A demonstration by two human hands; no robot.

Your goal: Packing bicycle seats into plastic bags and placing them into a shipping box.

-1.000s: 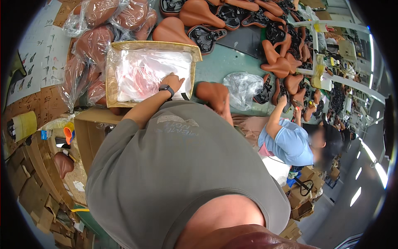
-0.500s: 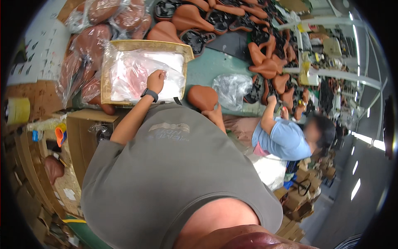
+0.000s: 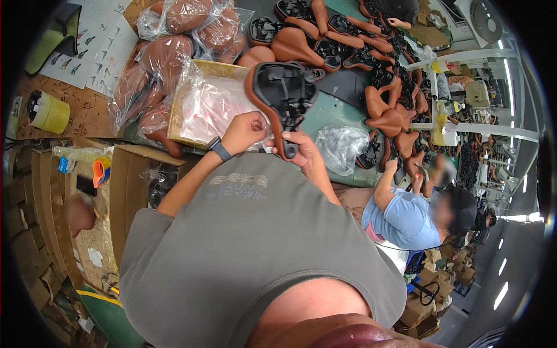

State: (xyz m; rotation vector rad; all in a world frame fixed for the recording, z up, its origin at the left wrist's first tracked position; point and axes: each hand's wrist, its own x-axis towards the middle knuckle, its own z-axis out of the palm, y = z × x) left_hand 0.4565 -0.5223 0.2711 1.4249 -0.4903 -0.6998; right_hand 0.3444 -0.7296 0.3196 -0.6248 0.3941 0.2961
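Over a green bench (image 3: 325,119) crowded with brown bicycle saddles, the right hand (image 3: 303,152) fingers grasp an upturned saddle (image 3: 278,95) while the left hand (image 3: 246,130) stays clenched beside a bag-lined cardboard box (image 3: 203,104).

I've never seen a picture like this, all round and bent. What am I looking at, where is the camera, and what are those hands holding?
There is no machine here, just a person at work. The single picture comes from a wide fisheye camera worn on the person's head, looking down, which is why straight edges curve. The grey shirt filling the middle is the wearer's own body. The right hand grips the narrow nose of a brown bicycle saddle, turned so its black underside shows. The left hand, with a dark watch on the wrist, is closed in a fist beside it, over a cardboard box lined with clear plastic. On the green table lie many more brown saddles, some wrapped in clear bags. To the right, a co-worker in a blue shirt handles saddles too.
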